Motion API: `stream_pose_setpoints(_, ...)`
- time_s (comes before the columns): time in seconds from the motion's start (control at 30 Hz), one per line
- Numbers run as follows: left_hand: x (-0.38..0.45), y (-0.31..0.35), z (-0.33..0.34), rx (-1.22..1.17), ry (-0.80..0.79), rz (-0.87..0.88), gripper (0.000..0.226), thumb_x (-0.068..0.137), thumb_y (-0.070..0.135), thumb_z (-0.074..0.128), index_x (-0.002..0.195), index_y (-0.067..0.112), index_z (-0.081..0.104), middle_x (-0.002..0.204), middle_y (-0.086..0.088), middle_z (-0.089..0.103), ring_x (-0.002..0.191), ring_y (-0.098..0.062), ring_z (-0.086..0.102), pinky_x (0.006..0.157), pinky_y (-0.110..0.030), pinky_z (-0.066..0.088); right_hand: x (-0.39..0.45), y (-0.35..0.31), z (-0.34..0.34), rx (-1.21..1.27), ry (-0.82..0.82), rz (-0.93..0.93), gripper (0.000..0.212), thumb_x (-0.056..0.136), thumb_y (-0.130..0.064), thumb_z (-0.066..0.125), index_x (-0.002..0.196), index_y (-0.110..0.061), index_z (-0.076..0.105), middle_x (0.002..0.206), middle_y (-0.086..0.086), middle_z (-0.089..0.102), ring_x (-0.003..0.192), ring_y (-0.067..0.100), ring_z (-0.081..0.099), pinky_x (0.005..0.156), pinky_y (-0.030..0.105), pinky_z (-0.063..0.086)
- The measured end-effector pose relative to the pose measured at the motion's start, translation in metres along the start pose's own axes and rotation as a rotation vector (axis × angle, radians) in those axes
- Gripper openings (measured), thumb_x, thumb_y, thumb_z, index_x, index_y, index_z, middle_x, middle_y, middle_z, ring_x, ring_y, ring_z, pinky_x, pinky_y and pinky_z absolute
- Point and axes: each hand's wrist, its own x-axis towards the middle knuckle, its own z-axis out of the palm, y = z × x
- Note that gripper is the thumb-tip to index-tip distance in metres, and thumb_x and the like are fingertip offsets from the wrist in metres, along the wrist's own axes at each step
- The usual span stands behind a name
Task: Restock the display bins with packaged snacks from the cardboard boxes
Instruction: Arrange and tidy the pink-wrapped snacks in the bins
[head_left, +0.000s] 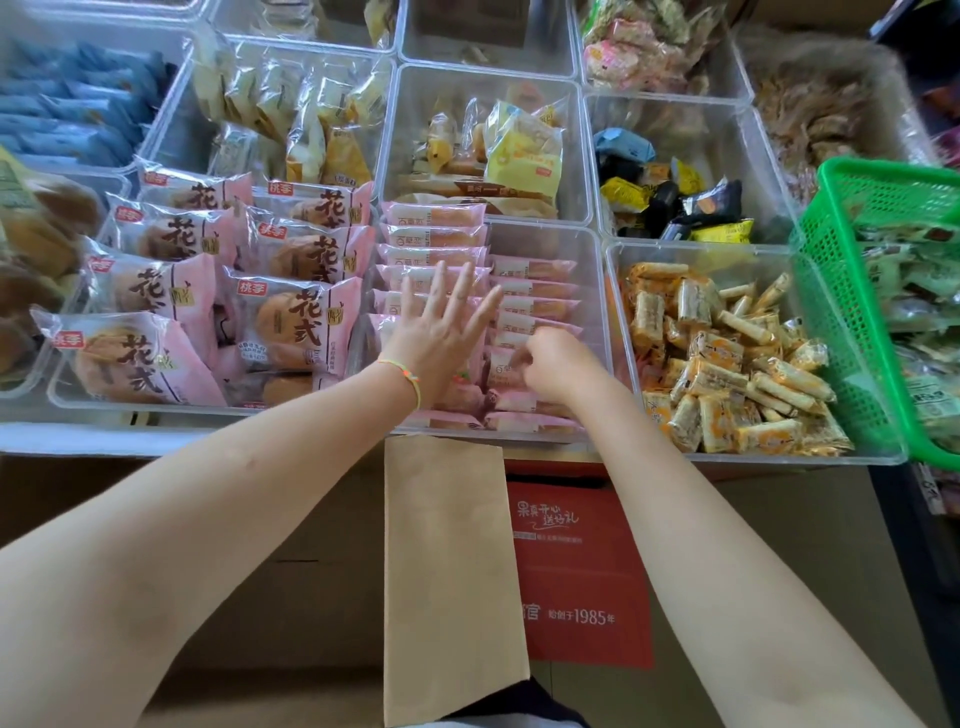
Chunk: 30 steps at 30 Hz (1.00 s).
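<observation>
Snack bins run across the counter, and from the left they look well stocked — the clear bin of large pink bun packets (208, 291) is packed in tidy rows. Next along, the middle bin (592, 291) holds two columns of slim pink cake packets (436, 236); her left hand (441, 332) lies flat, fingers spread, on the left column, while the right hand (556, 364) curls round a packet in the right column, still short at the back. Below, the cardboard box flap (447, 571) stands open — more to come, I'd guess.

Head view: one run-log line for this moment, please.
left hand: open, flat on pink packets | right hand: pinching one packet | clear bin: part filled
</observation>
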Motion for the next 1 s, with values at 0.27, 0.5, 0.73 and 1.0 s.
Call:
stream_pose_setpoints(0.27,0.002,0.022,0.002,0.022,0.045,0.011,0.1,0.091,0.04,0.052,0.152,0.017,-0.024,0.159,-0.023,-0.022,0.145,-0.052,-0.01,0.111,-0.072,0.011,0.02,-0.007,0.024,-0.08,-0.023,0.023,0.057,0.097,-0.02,0.051,0.148,-0.04,0.035,0.147,0.0,0.037,0.138,0.038,0.032,0.111,0.058,0.029)
stream_pose_setpoints(0.5,0.01,0.012,0.01,0.059,0.067,0.006,0.101,0.092,0.038,0.054,0.152,0.019,-0.024,0.16,-0.019,-0.022,0.145,-0.052,-0.005,0.113,-0.07,0.012,0.005,0.005,0.029,-0.089,-0.03,-0.044,0.04,0.098,-0.017,0.052,0.137,-0.022,0.059,0.149,0.008,0.032,0.139,0.033,0.03,0.113,0.049,0.034)
stream_pose_setpoints(0.73,0.01,0.0,-0.002,-0.131,-0.017,0.074,0.118,0.077,0.069,0.064,0.153,0.032,-0.018,0.162,-0.014,-0.019,0.148,-0.047,-0.005,0.116,-0.065,0.01,0.021,0.008,0.021,-0.023,0.196,-0.041,0.039,0.095,-0.017,0.055,0.133,-0.024,0.06,0.138,0.006,0.044,0.131,0.032,0.041,0.108,0.047,0.039)
stream_pose_setpoints(1.0,0.017,-0.013,-0.006,-0.185,-0.043,-0.078,0.116,0.077,0.077,0.053,0.155,0.029,-0.017,0.163,-0.016,-0.016,0.148,-0.044,-0.01,0.118,-0.062,0.001,0.026,-0.001,0.026,-0.071,0.08,-0.071,0.052,0.096,-0.019,0.051,0.147,-0.026,0.042,0.152,0.005,0.035,0.138,0.03,0.031,0.113,0.051,0.028)
